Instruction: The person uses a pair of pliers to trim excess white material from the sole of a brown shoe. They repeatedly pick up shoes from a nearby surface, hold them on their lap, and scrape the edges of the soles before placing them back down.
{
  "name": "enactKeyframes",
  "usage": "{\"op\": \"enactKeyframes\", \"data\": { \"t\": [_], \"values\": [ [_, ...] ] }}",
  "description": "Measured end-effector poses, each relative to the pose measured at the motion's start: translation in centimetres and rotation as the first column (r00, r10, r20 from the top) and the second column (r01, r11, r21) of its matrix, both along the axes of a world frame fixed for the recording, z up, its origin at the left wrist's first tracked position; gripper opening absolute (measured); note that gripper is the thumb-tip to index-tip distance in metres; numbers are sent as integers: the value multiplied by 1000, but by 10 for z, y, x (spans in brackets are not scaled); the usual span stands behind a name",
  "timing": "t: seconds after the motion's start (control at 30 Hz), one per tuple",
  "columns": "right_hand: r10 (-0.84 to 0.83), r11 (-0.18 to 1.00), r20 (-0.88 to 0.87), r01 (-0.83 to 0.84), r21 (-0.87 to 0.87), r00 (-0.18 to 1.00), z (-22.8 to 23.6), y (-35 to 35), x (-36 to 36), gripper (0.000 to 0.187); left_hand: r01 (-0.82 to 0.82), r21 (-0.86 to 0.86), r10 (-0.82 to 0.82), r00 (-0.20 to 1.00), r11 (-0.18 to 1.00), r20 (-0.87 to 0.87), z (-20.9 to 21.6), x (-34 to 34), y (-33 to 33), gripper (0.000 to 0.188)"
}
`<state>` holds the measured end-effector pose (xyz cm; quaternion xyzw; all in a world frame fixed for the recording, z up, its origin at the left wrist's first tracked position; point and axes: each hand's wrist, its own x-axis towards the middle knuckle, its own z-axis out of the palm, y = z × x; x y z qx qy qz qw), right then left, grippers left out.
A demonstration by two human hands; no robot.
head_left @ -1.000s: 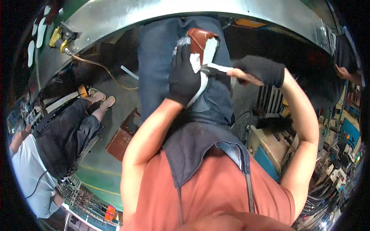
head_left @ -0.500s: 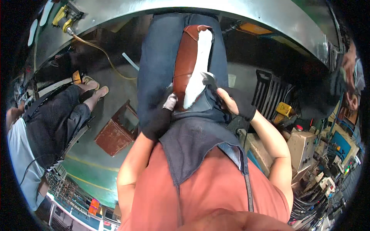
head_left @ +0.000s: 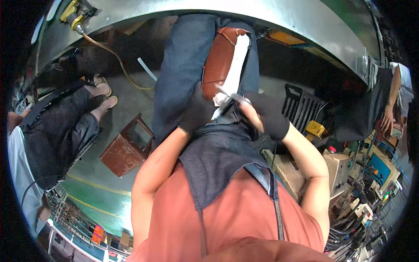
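Observation:
A brown leather shoe upper (head_left: 219, 56) with a long white underside (head_left: 236, 63) lies sole-up along my thighs, its far end near the bench. My left hand (head_left: 196, 111), in a black glove, is closed round the near end; its fingertips are partly hidden. My right hand (head_left: 268, 115), also black-gloved with a bare thumb, grips a metal hand tool (head_left: 227, 94), slightly blurred. The tool's tip reaches across the near end of the white underside. Its exact kind is hard to tell. Beneath lies the dark blue apron (head_left: 218, 153) over my lap.
A metal bench (head_left: 183, 8) curves across the front, bearing a yellow air tool (head_left: 77, 15) with a hose. To the left are a brown stool (head_left: 122, 153) and a seated person (head_left: 61, 135). Machinery (head_left: 340, 168) and a dark slatted crate (head_left: 301, 107) stand right, with another person's hand (head_left: 387, 118) beyond.
The shoe upper has shifted slightly right. My left hand has moved further over its near end, and the tool in my right hand has swung down and left across the white underside.

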<state>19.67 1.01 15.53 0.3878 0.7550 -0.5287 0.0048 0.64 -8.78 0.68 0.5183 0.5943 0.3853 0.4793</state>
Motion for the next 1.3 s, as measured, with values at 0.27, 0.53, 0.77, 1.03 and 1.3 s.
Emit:
{"op": "enactKeyframes", "data": {
  "t": [0.27, 0.53, 0.77, 1.03, 1.3],
  "values": [
    [-393, 910, -15, 386, -149, 920, -12, -31, 12, 51, -239, -17, 239, 960, 971, 146, 13, 14, -4, 64],
    [-489, 857, -80, 460, -232, 869, -26, -52, 18, 42, -155, -85, 157, 987, 984, 21, 58, 13, 0, 64],
    [-360, 931, 67, 363, -45, 930, -1, -35, 5, 28, -149, -47, 145, 987, 988, -71, 62, 8, 5, 60],
    [-281, 922, 47, 284, -265, 958, -24, -26, 25, 38, -52, 1, 52, 992, 999, 116, 76, -18, 21, 57],
    [38, 999, 142, -37, -5, 989, -32, 0, 29, 41, -11, -161, 18, 999, 987, 46, 65, -19, 12, 63]
  ]
}}
